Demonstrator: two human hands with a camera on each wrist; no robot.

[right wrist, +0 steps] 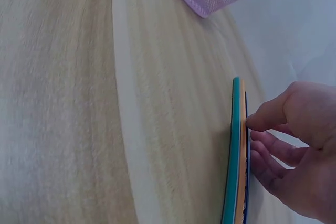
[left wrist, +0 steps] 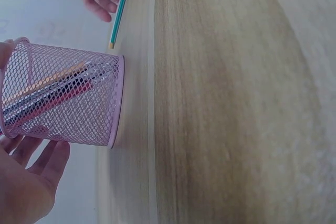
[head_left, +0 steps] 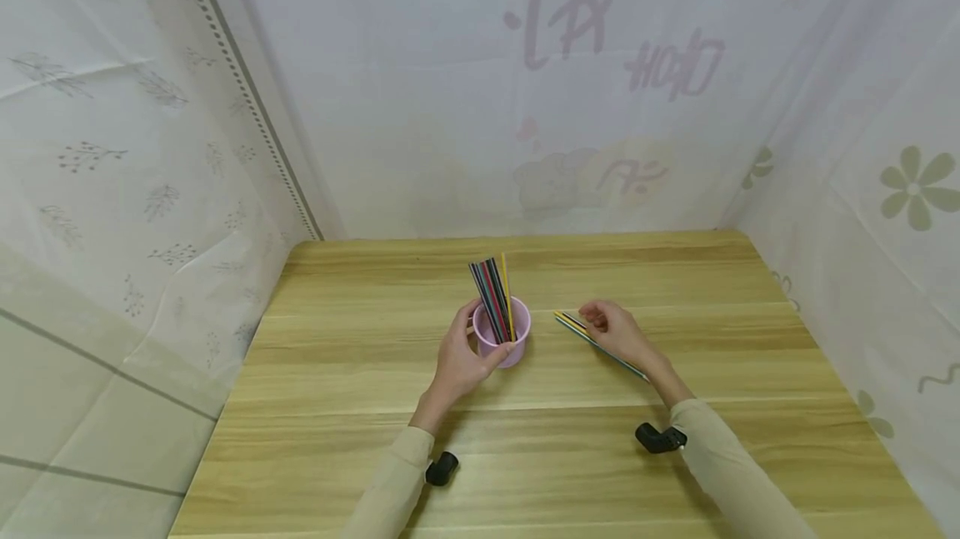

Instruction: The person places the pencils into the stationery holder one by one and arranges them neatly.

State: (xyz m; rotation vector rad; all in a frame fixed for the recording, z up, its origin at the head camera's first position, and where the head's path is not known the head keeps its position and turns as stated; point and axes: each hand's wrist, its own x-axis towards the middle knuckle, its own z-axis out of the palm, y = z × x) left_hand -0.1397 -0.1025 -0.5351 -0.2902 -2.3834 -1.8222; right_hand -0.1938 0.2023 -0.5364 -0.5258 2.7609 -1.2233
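My left hand grips a pink mesh pen holder around its side, thumb at the near rim and fingers on the far left. Inside it leans a bunch of pencils, mostly dark with a red one, and a yellow pencil stands apart at the right. To the right of the holder, a teal pencil, an orange-yellow one and a dark blue one lie side by side on the table. My right hand is at these, fingers loosely bent, fingertips right beside the dark blue pencil in the right wrist view.
The wooden table carries the holder and the loose pencils. Printed cloth hangs behind the table and along both sides. A black wrist camera sits at the left sleeve, another camera at the right sleeve.
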